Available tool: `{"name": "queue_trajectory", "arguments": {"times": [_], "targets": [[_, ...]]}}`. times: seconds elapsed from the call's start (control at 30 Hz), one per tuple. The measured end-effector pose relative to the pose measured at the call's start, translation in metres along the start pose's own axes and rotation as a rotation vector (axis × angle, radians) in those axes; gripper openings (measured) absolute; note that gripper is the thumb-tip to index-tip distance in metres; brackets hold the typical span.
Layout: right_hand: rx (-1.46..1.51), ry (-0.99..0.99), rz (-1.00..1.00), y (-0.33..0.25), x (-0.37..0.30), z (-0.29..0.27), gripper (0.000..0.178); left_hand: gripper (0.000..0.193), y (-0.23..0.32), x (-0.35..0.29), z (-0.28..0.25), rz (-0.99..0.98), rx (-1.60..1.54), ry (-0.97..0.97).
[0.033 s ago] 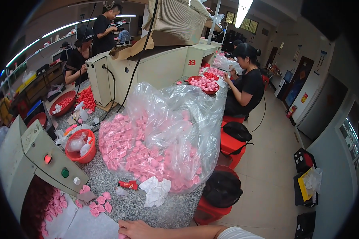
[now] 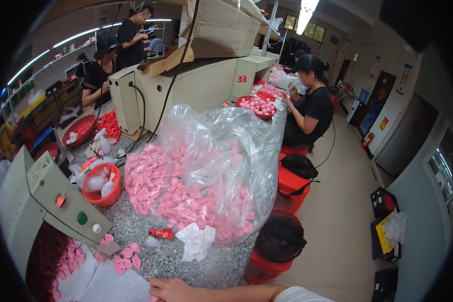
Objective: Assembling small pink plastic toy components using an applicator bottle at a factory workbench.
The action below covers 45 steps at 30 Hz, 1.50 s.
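Observation:
My right hand point(image 2: 172, 291) rests low at the bottom edge, its forearm coming in from the right. Its fingers are curled over a small pink piece point(image 2: 154, 298), mostly cut off by the picture's edge. White paper sheets point(image 2: 113, 284) lie beside that hand. Loose pink cup-like pieces point(image 2: 126, 261) are scattered beyond the sheets, and more pink pieces point(image 2: 71, 256) are heaped inside the beige machine housing point(image 2: 60, 189) at the left. My left hand is out of view. Farther up the speckled table point(image 2: 141, 231) lies a large clear plastic bag point(image 2: 201, 176) full of pink pieces.
A red lighter point(image 2: 161, 233) and crumpled tissue point(image 2: 195, 242) lie before the bag. An orange-red basket point(image 2: 104, 196) holds plastic scraps. Red stools point(image 2: 269, 264) line the table's right side. A co-worker point(image 2: 312, 100) sits farther along, near a red bowl of pink balls point(image 2: 258, 106).

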State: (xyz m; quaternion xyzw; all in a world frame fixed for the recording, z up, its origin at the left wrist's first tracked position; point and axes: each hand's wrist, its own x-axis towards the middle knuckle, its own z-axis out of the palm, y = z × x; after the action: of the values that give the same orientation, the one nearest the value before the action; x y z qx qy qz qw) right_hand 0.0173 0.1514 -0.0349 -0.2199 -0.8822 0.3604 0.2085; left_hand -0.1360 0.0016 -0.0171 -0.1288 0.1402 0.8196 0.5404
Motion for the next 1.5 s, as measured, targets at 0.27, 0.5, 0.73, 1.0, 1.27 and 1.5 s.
{"name": "queue_trajectory", "arguments": {"times": [0.27, 0.5, 0.73, 1.0, 1.27, 1.5], "targets": [[-0.018, 0.020, -0.004, 0.006, -0.001, 0.004, 0.025, 0.009, 0.004, 0.002, -0.010, -0.005, 0.070, -0.043], [0.003, 0.021, 0.044, 0.003, 0.001, -0.003, 0.026, 0.017, 0.008, 0.004, -0.017, 0.019, 0.131, -0.025], [-0.015, 0.057, 0.043, 0.003, 0.001, 0.002, 0.027, 0.020, 0.010, 0.005, -0.018, -0.009, 0.073, -0.086], [-0.034, 0.076, 0.038, 0.005, 0.000, 0.000, 0.026, 0.020, 0.006, 0.004, -0.014, -0.009, 0.111, -0.097], [-0.077, 0.116, 0.044, 0.007, -0.001, 0.008, 0.028, 0.018, 0.007, 0.003, -0.015, 0.022, 0.189, -0.073], [-0.071, 0.093, 0.051, 0.004, -0.001, 0.006, 0.028, 0.014, 0.005, 0.000, -0.009, -0.039, 0.039, -0.103]]}}
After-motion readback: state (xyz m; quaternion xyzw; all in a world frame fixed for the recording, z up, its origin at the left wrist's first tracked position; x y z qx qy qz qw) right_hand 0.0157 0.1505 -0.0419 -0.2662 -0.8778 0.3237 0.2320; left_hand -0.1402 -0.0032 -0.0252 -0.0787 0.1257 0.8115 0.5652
